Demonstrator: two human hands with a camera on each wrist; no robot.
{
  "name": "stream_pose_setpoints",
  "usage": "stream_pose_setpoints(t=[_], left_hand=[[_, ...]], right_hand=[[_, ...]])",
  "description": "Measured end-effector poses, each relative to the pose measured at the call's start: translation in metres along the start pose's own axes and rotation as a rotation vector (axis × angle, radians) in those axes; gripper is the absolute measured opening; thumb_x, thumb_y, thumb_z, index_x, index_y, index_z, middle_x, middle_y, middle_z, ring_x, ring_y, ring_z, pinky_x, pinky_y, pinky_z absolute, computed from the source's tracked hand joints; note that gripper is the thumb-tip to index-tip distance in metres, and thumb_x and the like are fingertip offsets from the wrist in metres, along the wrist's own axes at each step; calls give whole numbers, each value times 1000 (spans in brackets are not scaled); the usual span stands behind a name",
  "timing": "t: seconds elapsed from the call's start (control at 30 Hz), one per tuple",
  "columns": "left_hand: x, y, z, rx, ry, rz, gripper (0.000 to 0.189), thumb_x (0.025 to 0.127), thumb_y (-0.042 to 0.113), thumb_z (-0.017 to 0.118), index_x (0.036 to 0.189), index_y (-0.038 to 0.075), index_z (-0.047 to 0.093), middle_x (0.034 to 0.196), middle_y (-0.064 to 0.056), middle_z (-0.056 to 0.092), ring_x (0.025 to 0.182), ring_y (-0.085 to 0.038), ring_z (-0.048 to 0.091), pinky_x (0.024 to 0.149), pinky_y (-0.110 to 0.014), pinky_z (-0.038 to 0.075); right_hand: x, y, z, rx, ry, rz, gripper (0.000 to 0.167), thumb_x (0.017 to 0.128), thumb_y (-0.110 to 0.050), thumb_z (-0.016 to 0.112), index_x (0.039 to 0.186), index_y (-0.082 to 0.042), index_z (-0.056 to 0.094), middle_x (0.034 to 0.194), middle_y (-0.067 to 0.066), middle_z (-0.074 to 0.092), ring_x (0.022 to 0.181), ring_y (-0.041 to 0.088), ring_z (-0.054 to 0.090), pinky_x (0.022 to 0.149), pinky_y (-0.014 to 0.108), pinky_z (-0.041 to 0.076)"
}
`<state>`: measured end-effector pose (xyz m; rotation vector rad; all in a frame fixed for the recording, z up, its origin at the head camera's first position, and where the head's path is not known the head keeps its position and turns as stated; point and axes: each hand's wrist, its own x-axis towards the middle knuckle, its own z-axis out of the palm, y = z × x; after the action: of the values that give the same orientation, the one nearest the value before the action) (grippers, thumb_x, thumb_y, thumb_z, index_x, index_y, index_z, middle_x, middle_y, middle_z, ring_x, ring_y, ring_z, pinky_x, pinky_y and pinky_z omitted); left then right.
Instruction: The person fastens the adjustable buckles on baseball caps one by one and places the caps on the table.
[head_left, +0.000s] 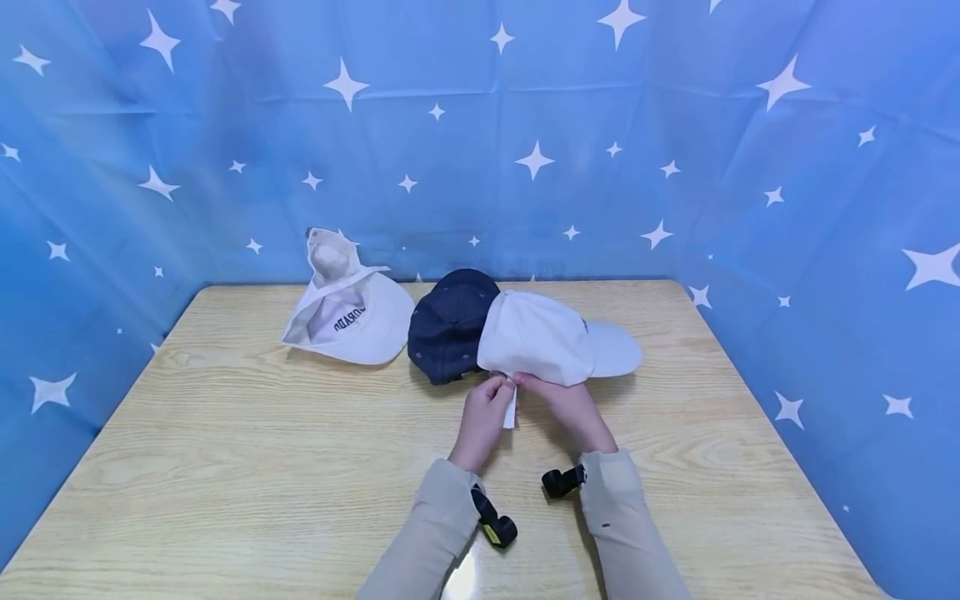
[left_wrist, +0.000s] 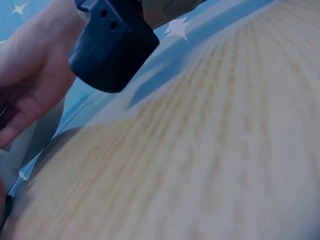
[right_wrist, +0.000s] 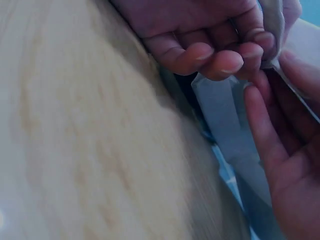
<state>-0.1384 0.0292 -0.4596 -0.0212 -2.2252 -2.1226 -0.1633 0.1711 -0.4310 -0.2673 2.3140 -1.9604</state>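
A white cap [head_left: 536,337] lies on the table with its brim to the right. Both hands meet at its lower back edge. My left hand [head_left: 482,421] pinches the cap's strap, and a white strap end [head_left: 511,411] hangs down beside the fingers. From the right, my right hand [head_left: 568,408] grips the cap's edge, thumb uppermost and other fingers beneath. In the right wrist view the left hand's curled fingers [right_wrist: 220,60] are close to the right hand [right_wrist: 295,175]. The strap's fastening is mostly hidden by the fingers. Against the white cap's left side stands a navy cap [head_left: 450,329].
Another white cap [head_left: 390,321], its inside showing dark letters, sits farther left near the table's back edge. The wooden table [head_left: 225,467] meets a blue star-patterned cloth [head_left: 450,133] behind. Black wrist cameras [head_left: 498,529] are strapped on both sleeves.
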Motion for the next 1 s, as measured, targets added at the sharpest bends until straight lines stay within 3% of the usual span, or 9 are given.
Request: stream_pose_setpoints(t=[0.1,0.23,0.53,0.73,0.87,1.0], left_hand=[[-1,1,-1,-27,-16,-16,27,87,20,48,78,-3,58,64,-12,57,54,-18,54,47,-26,45],[-2,4,-2,-36,-20,-23,29,87,20,47,79,-5,58,62,-10,55,53,-18,54,47,-26,45],[-1,8,-3,-108,-85,17,26,87,18,47,71,-1,54,61,-6,53,52,-16,49,46,-24,42],[-3,8,-4,-160,-149,9,23,87,11,44,72,-2,55,64,-6,54,61,-23,53,55,-34,46],[-4,7,-4,-187,-173,7,27,90,17,45,77,-4,56,67,-7,55,64,-27,53,60,-41,48],[-4,7,-5,-242,-165,5,31,91,25,47,77,-1,54,69,-6,55,65,-22,53,61,-39,48]], right_hand=[[-1,0,0,-13,33,-11,47,71,-36,74,107,-16,53,106,4,54,97,20,50,86,38,39],[0,0,0,13,28,-19,45,70,-35,74,105,-14,56,104,6,57,95,22,53,85,38,41],[1,-1,-5,99,-21,-71,35,75,-27,72,101,-6,59,97,13,59,88,27,58,79,37,48],[0,-2,-12,181,-89,-111,26,82,-15,64,100,2,57,91,18,60,79,31,62,77,40,49],[0,-2,-14,179,-100,-101,25,81,-13,65,101,1,58,93,17,61,82,30,62,78,37,49],[2,-1,-9,162,-94,-82,27,80,-16,67,102,-2,60,97,14,61,89,27,59,81,36,47]])
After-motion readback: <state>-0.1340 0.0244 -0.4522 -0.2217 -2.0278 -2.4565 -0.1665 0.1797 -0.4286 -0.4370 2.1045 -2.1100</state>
